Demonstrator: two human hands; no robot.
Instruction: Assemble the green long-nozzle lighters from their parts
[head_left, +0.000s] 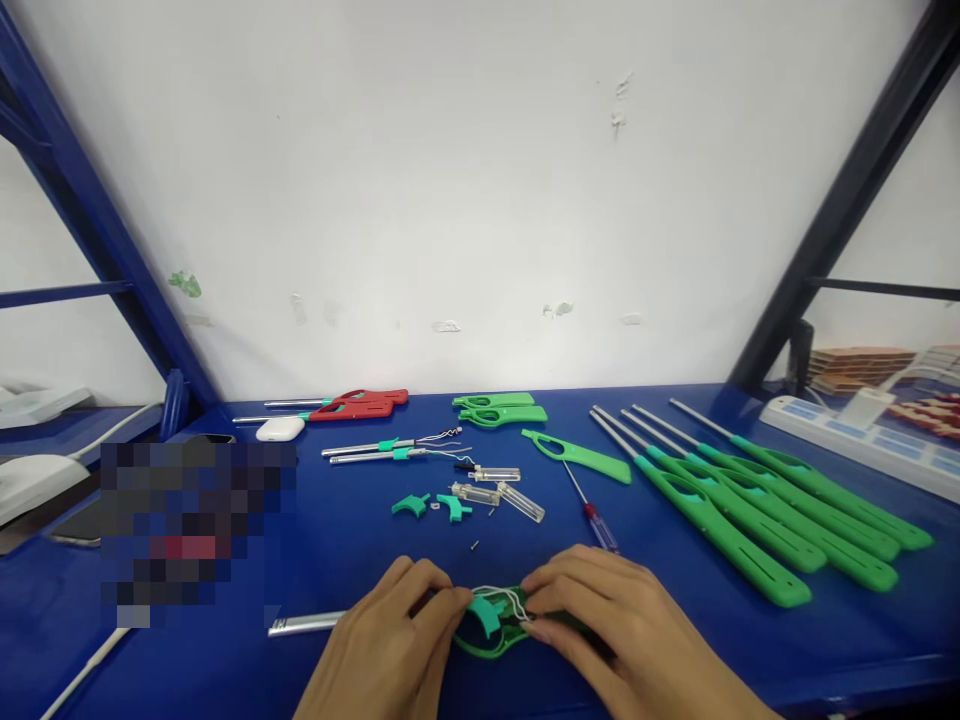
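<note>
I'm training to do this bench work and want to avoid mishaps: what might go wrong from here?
The white wires lie exposed in the open green shell, close to the right hand's fingertips, so they might get snagged or pinched. The teal trigger looks uncovered and could slip out if the shell tips. Two tiny screw-like pieces lie loose on the blue table and might get lost if brushed.

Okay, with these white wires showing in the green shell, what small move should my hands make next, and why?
Probably use your right hand to press the white wires down into the green shell: they curve exposed beside the teal trigger, with that hand's fingertips close by, while your left hand is at the shell's other end.
</note>
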